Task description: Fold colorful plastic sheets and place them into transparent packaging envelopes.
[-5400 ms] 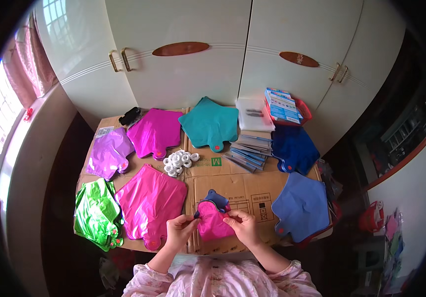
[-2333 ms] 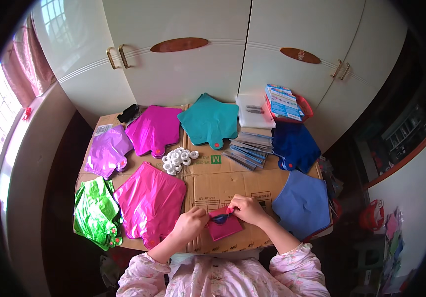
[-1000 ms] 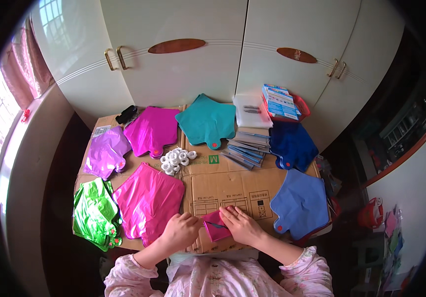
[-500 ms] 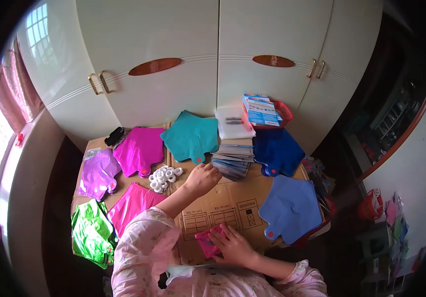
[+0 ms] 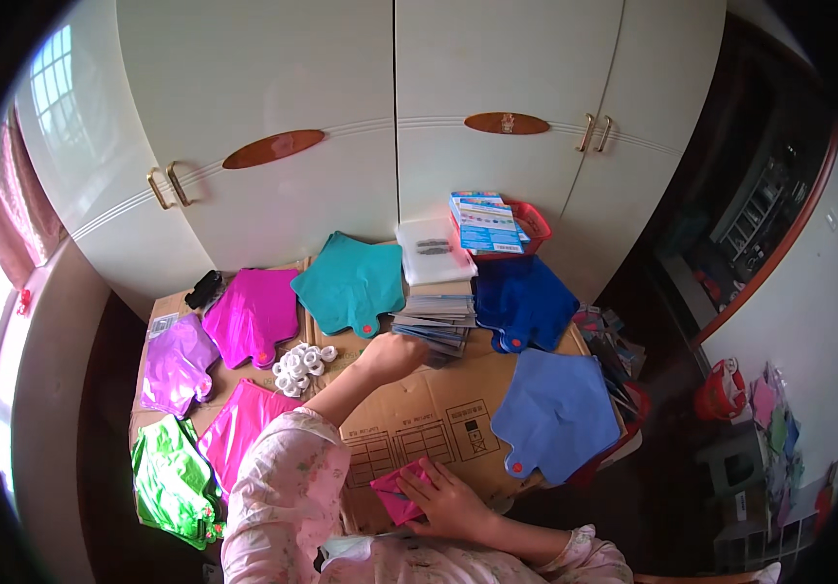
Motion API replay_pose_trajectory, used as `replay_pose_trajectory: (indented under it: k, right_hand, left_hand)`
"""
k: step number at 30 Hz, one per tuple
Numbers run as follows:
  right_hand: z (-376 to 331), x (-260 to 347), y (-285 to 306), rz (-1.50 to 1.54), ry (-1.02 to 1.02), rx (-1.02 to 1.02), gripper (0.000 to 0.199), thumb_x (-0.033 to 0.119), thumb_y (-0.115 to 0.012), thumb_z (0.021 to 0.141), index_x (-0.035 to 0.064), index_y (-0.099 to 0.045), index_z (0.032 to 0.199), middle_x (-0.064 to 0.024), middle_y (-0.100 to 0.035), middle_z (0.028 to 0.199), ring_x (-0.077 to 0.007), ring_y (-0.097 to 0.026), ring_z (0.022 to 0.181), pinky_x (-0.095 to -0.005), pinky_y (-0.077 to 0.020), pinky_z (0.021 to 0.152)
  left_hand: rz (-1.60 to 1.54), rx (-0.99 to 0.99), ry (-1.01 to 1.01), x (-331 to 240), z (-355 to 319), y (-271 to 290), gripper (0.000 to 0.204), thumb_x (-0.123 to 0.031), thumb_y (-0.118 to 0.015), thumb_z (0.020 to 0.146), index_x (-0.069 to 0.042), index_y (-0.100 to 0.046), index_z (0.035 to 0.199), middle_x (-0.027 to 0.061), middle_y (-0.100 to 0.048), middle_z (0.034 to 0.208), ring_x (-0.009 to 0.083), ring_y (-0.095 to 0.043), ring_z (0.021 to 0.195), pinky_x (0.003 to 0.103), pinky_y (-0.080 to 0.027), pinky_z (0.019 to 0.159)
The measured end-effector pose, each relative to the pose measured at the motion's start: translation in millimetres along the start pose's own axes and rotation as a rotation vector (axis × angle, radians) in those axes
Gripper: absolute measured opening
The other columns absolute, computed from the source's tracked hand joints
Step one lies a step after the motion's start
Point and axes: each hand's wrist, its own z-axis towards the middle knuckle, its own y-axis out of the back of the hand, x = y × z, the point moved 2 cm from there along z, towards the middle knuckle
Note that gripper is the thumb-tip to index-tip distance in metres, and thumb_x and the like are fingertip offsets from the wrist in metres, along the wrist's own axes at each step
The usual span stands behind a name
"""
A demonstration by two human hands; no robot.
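Left hand away from the pink foil, now at the stack of thin packets.
The left hand, earlier at the lower centre with the foil, has moved up to the lower-left edge of the stack of grey-blue packets near mid-frame; its sleeve now covers part of the large pink foil sheet at lower left. The pink foil, loosely bunched between both hands at first, is a flat folded bundle under the spread right hand.
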Motion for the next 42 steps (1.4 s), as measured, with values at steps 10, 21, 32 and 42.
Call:
replay_pose_trajectory:
  k: [10,21,32,42]
  right_hand:
    - [0.4,1.4,1.3,-0.027,0.016,-0.007,0.073,0.048,-0.061,0.076,0.0003,-0.049,0.13,-0.0177,-0.047,0.135,-0.0427,-0.04,0.126,-0.0492,-0.0296,0.108]
    - [-0.3,1.7,2.9,-0.015,0.003,-0.009,0.073,0.047,-0.061,0.076,-0.0001,-0.048,0.13,-0.0168,-0.047,0.136,-0.0418,-0.04,0.126,-0.0483,-0.0297,0.108]
    - [0.3,1.4,7.4,-0.051,0.008,0.072,0.082,0.055,-0.062,0.073,0.0005,-0.047,0.132,-0.0162,-0.045,0.138,-0.0415,-0.036,0.13,-0.0484,-0.0278,0.109]
    - [-26.9,5.0,7.4,-0.279,0.257,-0.093,0.049,0.028,-0.062,0.077,0.002,-0.058,0.118,-0.0131,-0.058,0.122,-0.0257,-0.054,0.116,-0.0395,-0.0408,0.101]
  left_hand:
    - [0.345,0.004,-0.162,3.3,16.3,-15.5,0.009,-0.013,-0.06,0.071,-0.013,-0.065,0.064,0.0031,-0.066,0.077,0.0208,-0.066,0.072,0.034,-0.053,0.059]
    - [0.125,-0.043,-0.047,6.2,18.4,3.2,0.007,-0.017,-0.059,0.075,-0.011,-0.062,0.072,0.0063,-0.062,0.075,0.027,-0.063,0.074,0.039,-0.051,0.062]
    - [-0.002,-0.114,-0.025,-4.4,6.2,63.9,0.011,-0.023,-0.062,0.083,-0.013,-0.067,0.081,0.0029,-0.063,0.079,0.0235,-0.063,0.077,0.037,-0.051,0.063]
    - [0.075,-0.107,-0.199,-65.3,-135.6,123.5,0.019,-0.012,-0.06,0.072,-0.014,-0.066,0.089,-0.0014,-0.062,0.087,0.0168,-0.06,0.081,0.028,-0.053,0.058]
